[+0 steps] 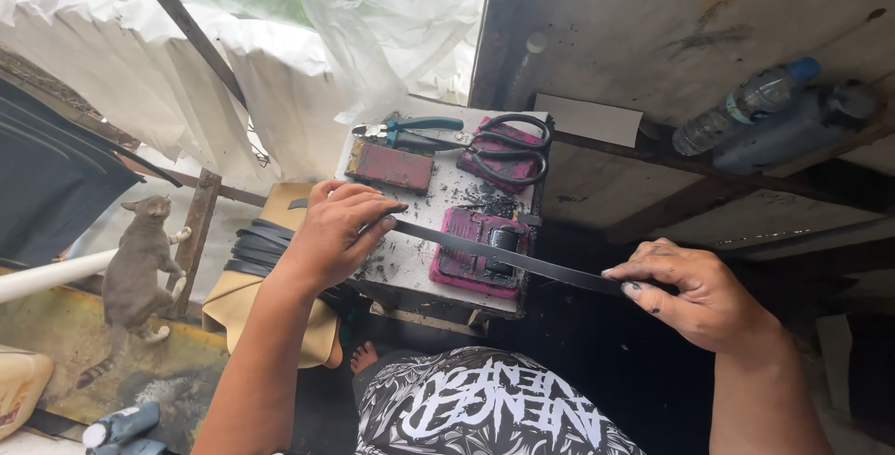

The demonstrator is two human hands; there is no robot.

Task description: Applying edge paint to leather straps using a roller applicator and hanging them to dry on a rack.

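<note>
Head view: both hands grip a long black strip [503, 259], its axis running left-right across the bench [401, 264]; left hand [340, 231] pinches one end, right hand [695, 296] the other.

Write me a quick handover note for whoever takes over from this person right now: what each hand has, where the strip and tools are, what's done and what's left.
Left hand: closed on one end of the black strip, over the small work table.
Right hand: pinching the other end, off the table's right side.
The strip is stretched across a pink-stained block with a black clamp.
At the table's back: pliers with green handles, black scissors, a dark red block.
Done: black shavings lie on the table; a stack of black strips sits at its left.
Left: cannot tell how much of this strip remains to work.
A cat stands nearby.
</note>
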